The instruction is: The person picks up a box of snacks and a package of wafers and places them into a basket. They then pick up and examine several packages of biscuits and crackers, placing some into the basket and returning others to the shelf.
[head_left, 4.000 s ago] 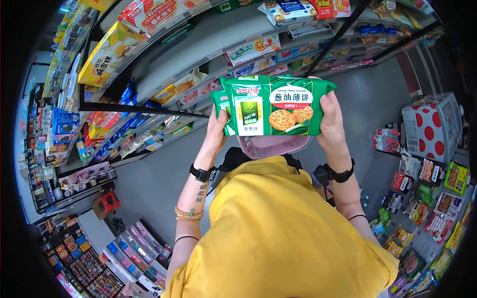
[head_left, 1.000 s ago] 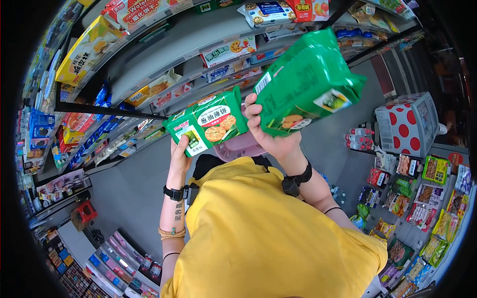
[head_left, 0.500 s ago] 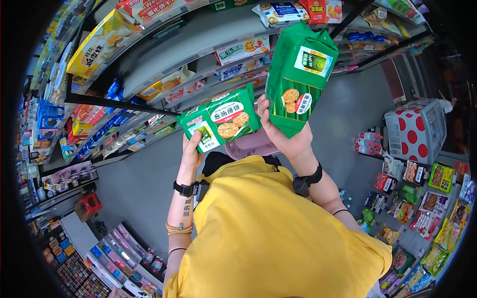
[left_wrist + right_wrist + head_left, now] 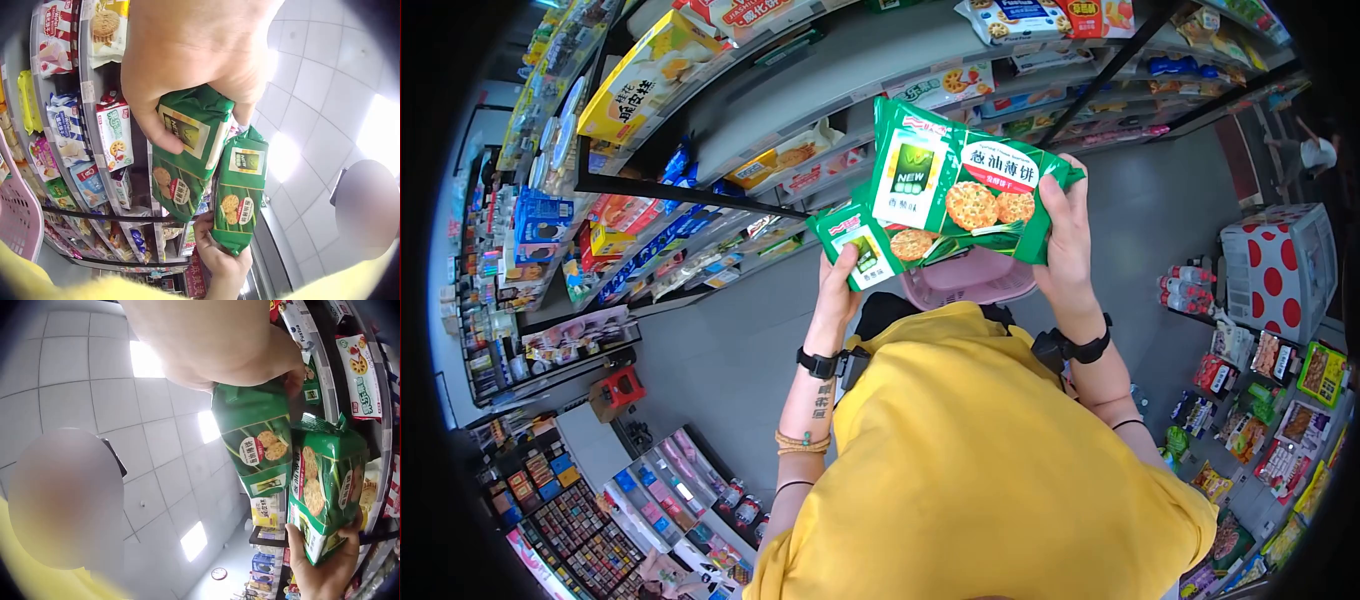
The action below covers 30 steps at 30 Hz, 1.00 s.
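Observation:
Two green packs of scallion crackers are held up in front of the chest. My left hand (image 4: 836, 288) grips the left pack (image 4: 852, 262) at its lower left end, thumb across the printed face. The right hand (image 4: 1068, 235) holds the right pack (image 4: 960, 185) by its right end, thumb on the front. In the head view the right pack overlaps the upper part of the left one, and its front faces up. The left wrist view shows the left pack (image 4: 187, 153) and the right pack (image 4: 240, 194) side by side, their narrow sides showing.
Ahead and to the left run store shelves (image 4: 850, 90) with biscuit boxes. A pink basket (image 4: 970, 280) is below the packs. On the right stand a white bin with red dots (image 4: 1268, 270), bottles (image 4: 1188, 290) and a snack display (image 4: 1270, 420). A person (image 4: 1312, 150) is far right.
The right pack has turned from showing its back and side to showing its front, swinging down and left over the left pack. Both hands stay on their packs.

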Available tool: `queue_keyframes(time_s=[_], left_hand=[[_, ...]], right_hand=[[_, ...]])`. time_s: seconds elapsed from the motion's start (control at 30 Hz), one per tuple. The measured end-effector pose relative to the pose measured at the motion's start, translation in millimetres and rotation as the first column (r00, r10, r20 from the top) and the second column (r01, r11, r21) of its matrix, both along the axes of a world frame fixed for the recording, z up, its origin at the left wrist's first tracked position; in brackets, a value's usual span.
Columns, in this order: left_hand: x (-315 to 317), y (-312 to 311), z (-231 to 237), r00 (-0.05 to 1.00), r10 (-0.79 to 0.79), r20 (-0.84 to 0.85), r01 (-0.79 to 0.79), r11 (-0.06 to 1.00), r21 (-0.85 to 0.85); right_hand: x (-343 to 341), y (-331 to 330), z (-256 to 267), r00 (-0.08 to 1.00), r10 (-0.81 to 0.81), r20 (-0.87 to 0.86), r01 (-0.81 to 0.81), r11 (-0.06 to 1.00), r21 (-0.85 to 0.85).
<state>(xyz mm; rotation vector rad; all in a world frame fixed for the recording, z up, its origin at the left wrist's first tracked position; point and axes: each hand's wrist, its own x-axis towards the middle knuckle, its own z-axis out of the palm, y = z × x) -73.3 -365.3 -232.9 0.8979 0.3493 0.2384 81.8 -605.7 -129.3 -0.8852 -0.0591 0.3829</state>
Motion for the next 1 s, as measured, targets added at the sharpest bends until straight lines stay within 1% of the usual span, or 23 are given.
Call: queue_keyframes(time_s=[0.07,0.17,0.27,0.37,0.5,0.57,0.67,0.77,0.87,0.97,1.0], left_hand=[[1.0,0.0,2.9,1.0,0.001,-0.016,-0.001,1.0,0.018],[-0.4,2.7,2.3,0.999,-0.04,-0.026,0.04,0.999,-0.002],[2.6,-2.5,9.5,1.0,-0.012,0.0,0.012,1.0,-0.028],[1.1,-0.7,4.3,1.0,-0.018,-0.001,0.018,0.999,-0.039],[0.1,-0.5,6.1,0.999,-0.034,0.004,0.034,0.997,-0.069],[0.6,-0.7,7.6,0.999,-0.042,0.015,0.043,0.997,-0.069],[2.1,-0.9,9.3,0.999,-0.035,0.015,0.036,0.998,-0.059],[1.2,1.2,4.9,0.999,-0.033,0.01,0.034,0.998,-0.062],[1.4,0.7,8.1,0.999,-0.04,0.021,0.041,0.997,-0.07],[-0.2,2.9,5.5,0.999,-0.047,0.024,0.049,0.996,-0.081],[-0.4,3.4,4.4,0.999,-0.039,0.017,0.04,0.996,-0.08]], right_hand=[[-0.7,2.4,2.0,1.0,0.011,0.017,-0.01,1.0,-0.022],[-2.4,1.8,2.5,0.999,0.018,0.043,-0.016,0.998,-0.056],[-1.5,1.3,1.4,0.999,0.03,0.043,-0.027,0.998,-0.062],[-0.9,1.3,2.0,0.998,0.031,0.061,-0.027,0.997,-0.071],[1.3,-0.1,1.0,0.996,0.033,0.078,-0.03,0.999,-0.042],[3.2,-2.2,-2.5,0.993,0.039,0.109,-0.038,0.999,-0.009],[6.0,-4.0,-5.5,0.973,0.07,0.221,-0.059,0.997,-0.057],[3.6,-0.1,-2.6,0.965,0.064,0.256,-0.006,0.976,-0.22],[3.4,-1.8,-1.6,0.945,0.083,0.316,-0.015,0.977,-0.213],[3.4,-0.6,-2.1,0.903,0.101,0.419,-0.046,0.989,-0.14],[3.3,-0.9,-2.3,0.886,0.108,0.452,-0.041,0.987,-0.155]])
